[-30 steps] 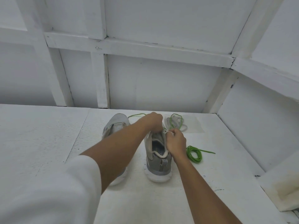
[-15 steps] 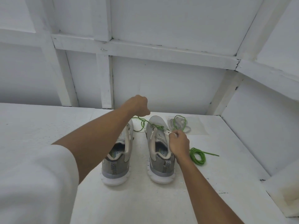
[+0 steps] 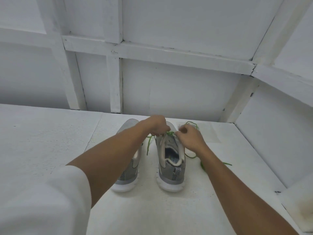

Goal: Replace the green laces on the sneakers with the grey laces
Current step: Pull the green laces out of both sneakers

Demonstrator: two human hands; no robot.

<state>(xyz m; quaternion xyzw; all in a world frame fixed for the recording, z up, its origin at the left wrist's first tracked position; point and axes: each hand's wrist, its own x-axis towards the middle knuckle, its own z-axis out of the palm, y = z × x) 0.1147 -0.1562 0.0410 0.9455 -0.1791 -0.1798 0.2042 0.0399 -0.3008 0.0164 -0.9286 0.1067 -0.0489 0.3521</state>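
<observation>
Here, left hand (image 3: 159,125): grip clamped, fingertips pinching the thin, bright green lace (image 3: 169,133) just over the eyelets.
Right hand (image 3: 190,138): fingers curled, grip seemingly pinched on the same green lace from its other side, though it may also catch the shoe's edge.
Right-side grey mesh sneaker with white sole (image 3: 171,175): upright on the white painted counter (image 3: 169,211), toe away from the person. The lace crosses its eyelets, and one loose end trails between the two shoes.
Left-side matching grey sneaker (image 3: 129,177): just beside it, its lacing hidden under the left forearm.
Second green lace (image 3: 226,163): loose on the counter, right of the right forearm.
Done: probably one green lace out.
Left: finishing this removal, then threading both grey laces, which I cannot make out here.
</observation>
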